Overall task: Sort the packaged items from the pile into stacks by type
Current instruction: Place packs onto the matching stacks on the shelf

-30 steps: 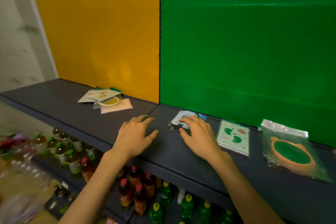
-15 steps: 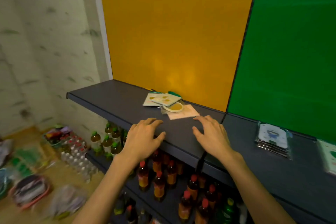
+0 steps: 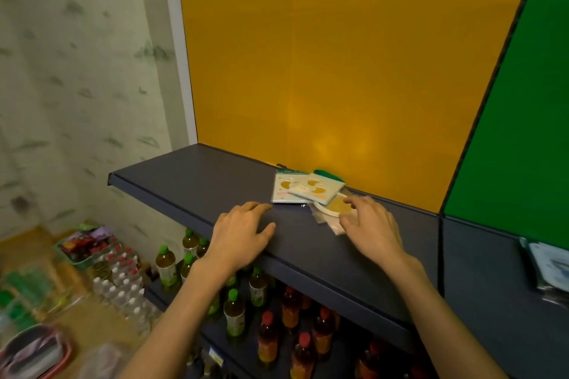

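Dark shelf [image 3: 191, 181] carries the pile [image 3: 308, 192] at its back edge, against the yellow panel [image 3: 323, 55]. Left hand [image 3: 243, 232] rests flat, fingers spread, near the front edge. Right hand [image 3: 369, 226], fingers spread, touches the pile's round packet [image 3: 335, 204].

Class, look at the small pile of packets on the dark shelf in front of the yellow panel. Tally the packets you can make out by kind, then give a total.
White square packets with yellow shapes: 2
Clear packet holding a round yellow disc: 1
Pale pinkish flat packet, partly under the right hand: 1
Green item at the back, mostly hidden: 1
Total: 5
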Demonstrator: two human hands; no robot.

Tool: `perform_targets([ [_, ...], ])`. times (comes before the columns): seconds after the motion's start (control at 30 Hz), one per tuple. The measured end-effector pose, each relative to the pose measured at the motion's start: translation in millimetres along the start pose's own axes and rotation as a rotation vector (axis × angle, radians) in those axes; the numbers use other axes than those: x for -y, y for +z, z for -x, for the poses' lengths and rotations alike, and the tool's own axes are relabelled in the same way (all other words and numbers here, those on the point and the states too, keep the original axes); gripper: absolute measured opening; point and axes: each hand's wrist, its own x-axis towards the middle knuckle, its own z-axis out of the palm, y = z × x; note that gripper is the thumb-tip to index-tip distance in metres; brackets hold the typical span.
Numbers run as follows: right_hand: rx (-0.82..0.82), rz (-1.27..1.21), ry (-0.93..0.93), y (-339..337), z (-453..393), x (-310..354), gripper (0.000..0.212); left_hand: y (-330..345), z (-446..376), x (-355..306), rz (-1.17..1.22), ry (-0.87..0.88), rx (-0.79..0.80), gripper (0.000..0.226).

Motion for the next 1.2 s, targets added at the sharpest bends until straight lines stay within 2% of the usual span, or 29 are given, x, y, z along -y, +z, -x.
perform_targets([
  [0.17,-0.018,0.000,0.073,16.8,-47.7,5.3,0.041,6.5,-65.6,25.2,-0.017,0.065,0.031,0.053],
  [0.37,-0.033,0.033,0.140,35.0,-73.3,7.9,0.040,36.9,-124.1,41.6,0.026,0.021,0.020,0.041],
  [0.63,-0.025,0.111,0.279,45.5,-84.4,3.1,0.026,71.4,-173.4,49.0,0.034,-0.074,0.138,0.057],
  [0.8,-0.041,0.154,0.380,52.1,-85.1,8.9,0.022,79.0,-193.9,51.1,0.262,-0.167,0.267,0.052],
  [0.9,-0.032,0.186,0.406,58.1,-89.8,19.7,0.029,81.4,-204.1,55.3,0.448,-0.232,0.375,0.045],
  [1.0,-0.045,0.218,0.460,64.0,-95.8,31.4,0.042,85.3,-214.5,60.4,0.796,-0.286,0.433,0.032],
  [1.13,0.010,0.276,0.596,73.2,-106.3,46.2,0.077,74.7,-222.9,64.7,1.183,-0.385,0.407,0.029],
  [1.2,0.025,0.291,0.648,76.2,-112.2,54.5,0.090,65.4,-223.4,69.4,1.299,-0.416,0.370,0.025],
])
